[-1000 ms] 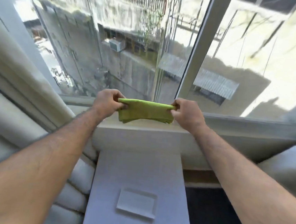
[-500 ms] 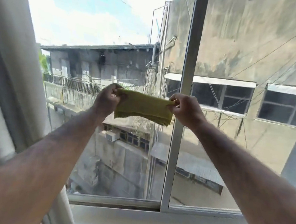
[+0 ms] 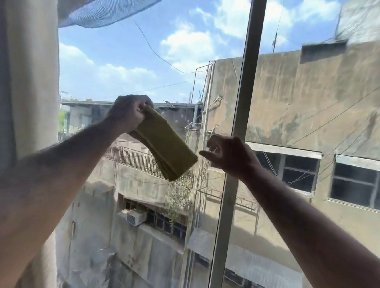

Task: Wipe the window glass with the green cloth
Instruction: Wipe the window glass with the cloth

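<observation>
The green cloth [image 3: 166, 147], folded into a thick strip, hangs slanting down to the right in front of the window glass [image 3: 126, 68]. My left hand [image 3: 129, 112] grips its upper left end in a closed fist. My right hand [image 3: 229, 155] hovers just right of the cloth's lower end, fingers apart and empty, not touching it. Both hands are raised at mid-height before the left pane.
A pale vertical window frame bar [image 3: 241, 125] splits the glass just behind my right hand. A light curtain [image 3: 22, 69] hangs along the left edge. A blue mesh net [image 3: 109, 3] shows at the top left. Buildings lie outside.
My view tilted up from the sill to the upper glass. Both hands rose with the cloth; my right hand has let go of its end, which now droops.
</observation>
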